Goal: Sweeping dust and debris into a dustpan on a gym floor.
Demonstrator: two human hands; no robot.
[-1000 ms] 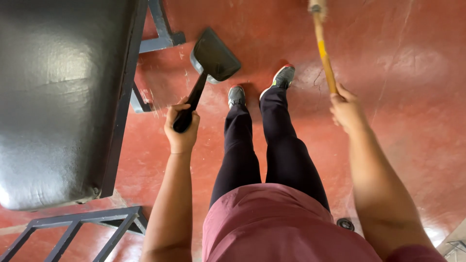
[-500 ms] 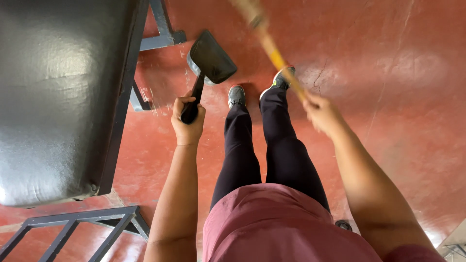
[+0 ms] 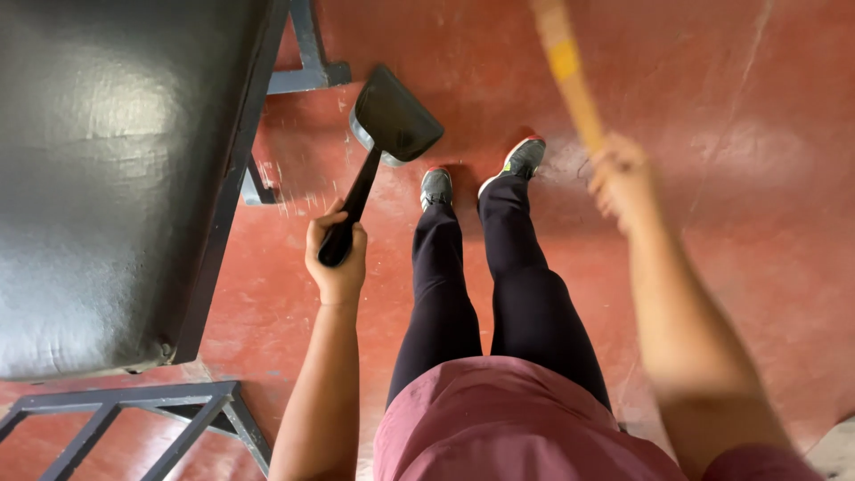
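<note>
Floor (image 3: 757,178): red, glossy, cracked near the right shoe; no dust pile or litter can be made out, so how much has been swept cannot be told.
Padded bench (image 3: 107,178): black cushion on a grey metal frame, at the left, well clear of the legs.
Person: standing, dark leggings, maroon top, grey shoes (image 3: 435,187) on the floor.
Broom handle (image 3: 570,80): wooden, with a yellow band, blurred, slanting up out of view; the brush end is not seen.
Dustpan (image 3: 392,116): black, long-handled, the pan at floor level just ahead of the left shoe; its inside looks empty, judged from here.
Left hand (image 3: 336,258): fist wrapped round the dustpan grip.
Right hand (image 3: 621,178): blurred, curled round the broom handle.
Packages, labels, signs: none visible.
</note>
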